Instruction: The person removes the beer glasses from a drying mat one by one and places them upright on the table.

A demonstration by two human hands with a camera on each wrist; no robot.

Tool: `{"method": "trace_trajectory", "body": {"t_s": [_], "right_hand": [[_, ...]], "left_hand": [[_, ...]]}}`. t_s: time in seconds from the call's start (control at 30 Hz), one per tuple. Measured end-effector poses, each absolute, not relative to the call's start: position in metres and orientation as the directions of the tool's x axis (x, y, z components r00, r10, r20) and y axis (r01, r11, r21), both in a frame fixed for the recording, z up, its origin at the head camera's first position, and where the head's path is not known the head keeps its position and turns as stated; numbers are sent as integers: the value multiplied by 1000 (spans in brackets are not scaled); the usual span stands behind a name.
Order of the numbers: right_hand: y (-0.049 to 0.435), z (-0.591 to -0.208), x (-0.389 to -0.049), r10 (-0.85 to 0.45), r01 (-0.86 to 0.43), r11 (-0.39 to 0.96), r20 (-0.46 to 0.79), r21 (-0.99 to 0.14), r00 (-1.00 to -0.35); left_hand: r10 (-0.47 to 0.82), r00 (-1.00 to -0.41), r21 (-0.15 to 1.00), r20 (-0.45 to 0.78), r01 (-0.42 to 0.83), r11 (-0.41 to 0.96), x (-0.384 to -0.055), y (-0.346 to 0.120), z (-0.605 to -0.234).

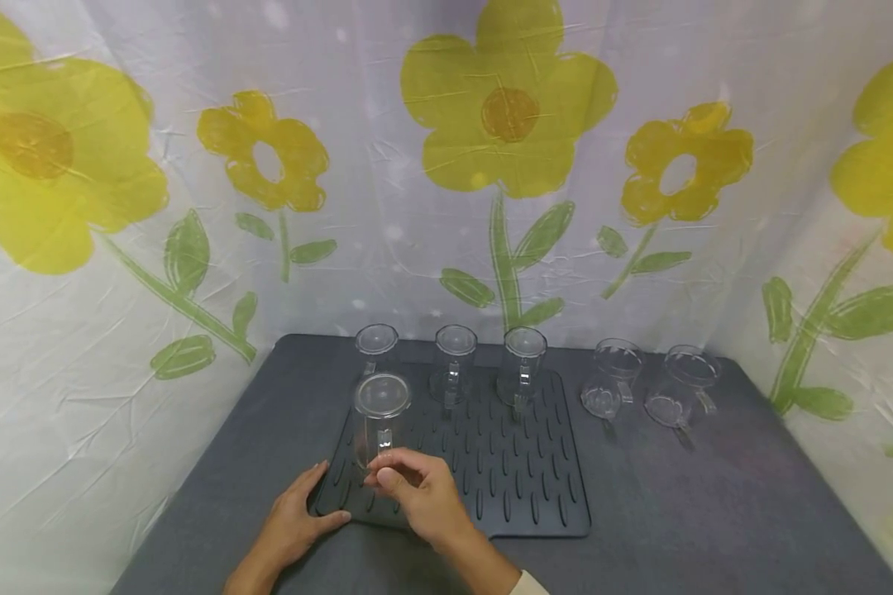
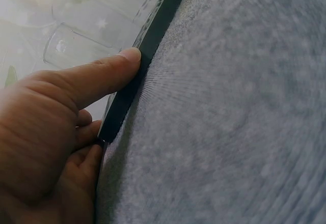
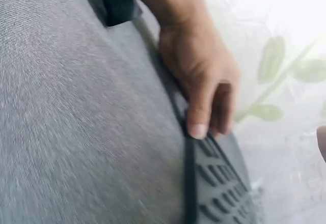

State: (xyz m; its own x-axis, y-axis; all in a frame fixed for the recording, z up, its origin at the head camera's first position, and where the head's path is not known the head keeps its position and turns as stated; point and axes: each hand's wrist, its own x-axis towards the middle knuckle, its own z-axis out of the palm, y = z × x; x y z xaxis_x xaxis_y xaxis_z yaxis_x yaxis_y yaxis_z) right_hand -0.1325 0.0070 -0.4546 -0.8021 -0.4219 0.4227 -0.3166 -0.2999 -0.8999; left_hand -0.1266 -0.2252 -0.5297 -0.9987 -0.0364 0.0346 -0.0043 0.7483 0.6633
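Note:
My right hand pinches the handle of a clear glass mug over the left part of a black ridged drying mat. The mug appears upside down, base up; whether its rim touches the mat cannot be told. At the mat's front left corner, my left hand holds the edges, thumb on the front side and fingers on the left. The left wrist view shows that thumb against the mat's rim. In the right wrist view, the left hand grips the same corner.
Along the mat's back stand three glass mugs, apparently inverted: a left one, a middle one and a right one. Two upright mugs stand right of the mat on the grey table. A flowered curtain closes the back and sides.

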Motion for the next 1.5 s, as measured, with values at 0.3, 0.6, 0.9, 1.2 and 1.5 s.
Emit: {"method": "trace_trajectory", "body": {"t_s": [0.3,0.6,0.9,1.2,1.5], "right_hand": [[50,-440,-123,-422,-364,-322,477,-874,-771],[95,-422,-107,-370,-456,-275,530,-847,-763],[126,-415,-95,-332,-502,-205,542,-840,-772],[150,-416,-86,-267,-540,-193,574,-819,-774],[163,-408,-86,-235,-587,-191,617,-787,-751]], "left_hand": [[-59,-997,655,-52,-78,752,-130,-225,-529],[-53,-996,668,-65,-83,739,-130,-226,-530],[-57,-996,658,-73,-91,748,-130,-226,-529],[-50,-996,669,-80,-91,738,-129,-226,-529],[-34,-997,669,-72,-73,740,-129,-227,-529]]}}
